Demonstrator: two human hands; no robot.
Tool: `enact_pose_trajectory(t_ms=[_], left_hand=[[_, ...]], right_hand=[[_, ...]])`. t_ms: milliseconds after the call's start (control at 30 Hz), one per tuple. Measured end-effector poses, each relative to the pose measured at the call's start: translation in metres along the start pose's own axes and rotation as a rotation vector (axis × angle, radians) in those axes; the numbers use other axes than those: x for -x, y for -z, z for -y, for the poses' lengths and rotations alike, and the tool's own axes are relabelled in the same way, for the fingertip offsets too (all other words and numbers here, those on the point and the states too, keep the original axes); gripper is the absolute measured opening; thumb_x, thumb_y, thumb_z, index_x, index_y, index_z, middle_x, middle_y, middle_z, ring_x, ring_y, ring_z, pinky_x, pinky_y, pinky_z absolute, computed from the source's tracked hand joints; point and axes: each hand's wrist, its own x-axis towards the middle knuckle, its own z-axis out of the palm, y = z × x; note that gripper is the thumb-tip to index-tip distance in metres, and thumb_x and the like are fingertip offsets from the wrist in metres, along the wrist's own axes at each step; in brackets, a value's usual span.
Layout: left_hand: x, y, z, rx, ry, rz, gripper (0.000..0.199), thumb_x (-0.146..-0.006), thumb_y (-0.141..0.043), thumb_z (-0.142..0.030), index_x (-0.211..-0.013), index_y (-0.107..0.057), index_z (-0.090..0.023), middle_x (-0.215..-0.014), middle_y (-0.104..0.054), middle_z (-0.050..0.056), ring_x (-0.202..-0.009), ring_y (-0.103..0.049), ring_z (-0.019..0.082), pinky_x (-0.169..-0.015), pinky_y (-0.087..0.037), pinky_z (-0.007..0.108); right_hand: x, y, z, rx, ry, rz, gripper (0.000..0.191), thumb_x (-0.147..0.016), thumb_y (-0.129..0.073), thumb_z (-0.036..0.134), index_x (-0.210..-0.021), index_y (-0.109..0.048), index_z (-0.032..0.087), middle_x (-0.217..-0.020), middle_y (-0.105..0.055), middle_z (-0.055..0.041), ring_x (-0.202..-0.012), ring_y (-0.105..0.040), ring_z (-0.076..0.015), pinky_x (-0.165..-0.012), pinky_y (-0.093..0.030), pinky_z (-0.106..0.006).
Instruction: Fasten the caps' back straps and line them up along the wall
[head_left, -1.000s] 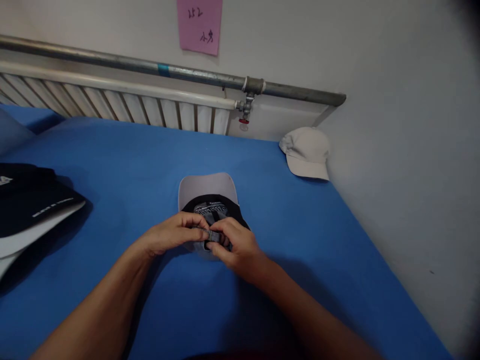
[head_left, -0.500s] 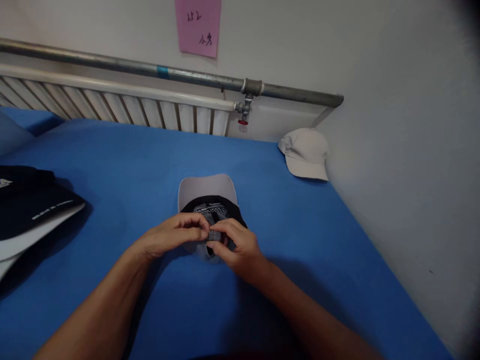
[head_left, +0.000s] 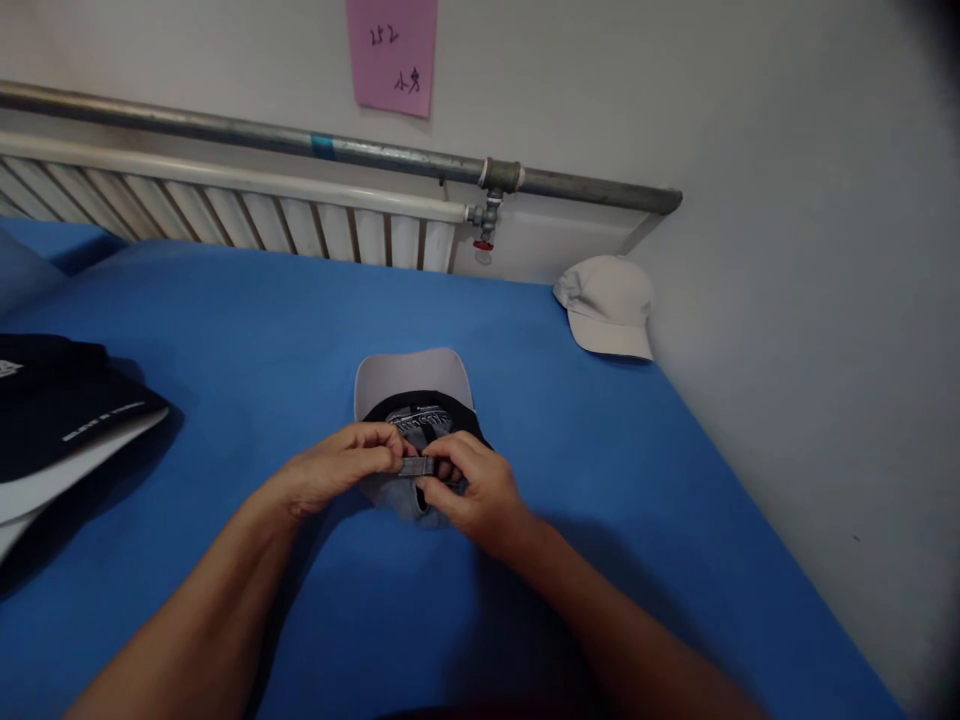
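Note:
A grey baseball cap (head_left: 414, 376) lies upside down on the blue surface, its brim pointing away from me and its dark inside showing embroidery stitches. Its grey back strap (head_left: 415, 467) stretches between my two hands. My left hand (head_left: 352, 462) pinches the strap's left end between thumb and fingers. On the other side, my right hand (head_left: 474, 488) grips the strap near what looks like its buckle, thumb below and index finger above. My fingers hide part of the strap and the cap's rear edge.
At the left edge sit black caps with white brims (head_left: 67, 425). A pale cap (head_left: 609, 305) rests at the far right corner by the wall. Along the back run a white radiator (head_left: 300, 225), a metal pipe (head_left: 405, 157) and a red-handled valve (head_left: 484, 245). A pink note (head_left: 391, 55) hangs above.
My left hand has slid a little to the left, and a longer piece of strap now shows between my hands. My right hand stays nearly in place.

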Motion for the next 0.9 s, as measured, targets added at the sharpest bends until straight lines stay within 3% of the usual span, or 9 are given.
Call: enact_pose_trajectory(t_ms=[233, 333, 400, 500, 667, 800, 900], left_hand=[[0.007, 0.004, -0.005, -0.005, -0.011, -0.022, 0.014, -0.069, -0.059, -0.027, -0.063, -0.050, -0.017, -0.083, -0.058, 0.002, -0.074, -0.048, 0.014, -0.065, -0.037, 0.026], [0.008, 0.007, -0.005, -0.071, -0.026, -0.025, 0.018, -0.075, -0.063, -0.035, -0.079, -0.058, -0.018, -0.082, -0.058, 0.001, -0.074, -0.050, 0.015, -0.065, -0.039, 0.027], [0.007, 0.007, -0.003, -0.150, -0.005, 0.046, 0.027, -0.076, -0.067, -0.040, -0.089, -0.061, -0.018, -0.077, -0.057, 0.000, -0.070, -0.049, 0.014, -0.063, -0.038, 0.026], [0.003, 0.006, 0.001, -0.191, 0.024, 0.175, 0.026, -0.076, -0.069, -0.041, -0.080, -0.062, -0.016, -0.066, -0.052, -0.003, -0.061, -0.044, 0.010, -0.056, -0.034, 0.024], [0.004, 0.006, 0.001, -0.132, -0.039, 0.202, 0.018, -0.079, -0.068, -0.032, -0.089, -0.068, -0.017, -0.075, -0.061, -0.001, -0.066, -0.050, 0.010, -0.062, -0.039, 0.023], [0.008, 0.008, -0.002, -0.107, -0.063, 0.193, 0.015, -0.079, -0.068, -0.028, -0.090, -0.069, -0.018, -0.072, -0.060, -0.002, -0.064, -0.049, 0.008, -0.061, -0.039, 0.021], [0.009, 0.006, -0.002, -0.076, -0.069, 0.219, 0.015, -0.079, -0.069, -0.026, -0.092, -0.069, -0.019, -0.074, -0.060, -0.003, -0.066, -0.050, 0.008, -0.061, -0.039, 0.020]], right_hand=[[-0.002, 0.002, 0.001, 0.111, 0.021, -0.003, 0.010, -0.074, -0.061, 0.016, -0.083, -0.061, 0.020, -0.079, -0.062, -0.0021, -0.070, -0.057, -0.0150, -0.068, -0.047, -0.028], [-0.001, 0.002, 0.005, 0.190, 0.107, 0.048, 0.010, -0.078, -0.059, 0.017, -0.087, -0.062, 0.019, -0.085, -0.067, -0.0054, -0.076, -0.059, -0.0177, -0.073, -0.046, -0.032], [0.000, 0.003, 0.008, 0.202, 0.170, 0.104, 0.014, -0.079, -0.057, 0.016, -0.092, -0.062, 0.019, -0.089, -0.069, -0.0068, -0.082, -0.061, -0.0196, -0.076, -0.045, -0.035], [-0.001, 0.006, 0.009, 0.104, 0.183, 0.168, 0.026, -0.075, -0.057, 0.012, -0.100, -0.061, 0.020, -0.098, -0.069, -0.0062, -0.091, -0.062, -0.0208, -0.083, -0.045, -0.036], [-0.006, 0.017, 0.006, -0.021, -0.024, 0.184, 0.038, -0.071, -0.052, 0.006, -0.105, -0.062, 0.020, -0.102, -0.068, -0.0056, -0.094, -0.062, -0.0195, -0.086, -0.047, -0.036], [-0.007, 0.021, 0.007, -0.125, -0.185, 0.304, 0.033, -0.076, -0.053, 0.011, -0.106, -0.062, 0.022, -0.085, -0.069, -0.0005, -0.074, -0.062, -0.0146, -0.068, -0.048, -0.029], [-0.007, 0.020, 0.008, -0.231, -0.275, 0.279, 0.029, -0.075, -0.052, 0.011, -0.100, -0.062, 0.021, -0.075, -0.064, 0.0020, -0.063, -0.057, -0.0112, -0.058, -0.044, -0.024]])
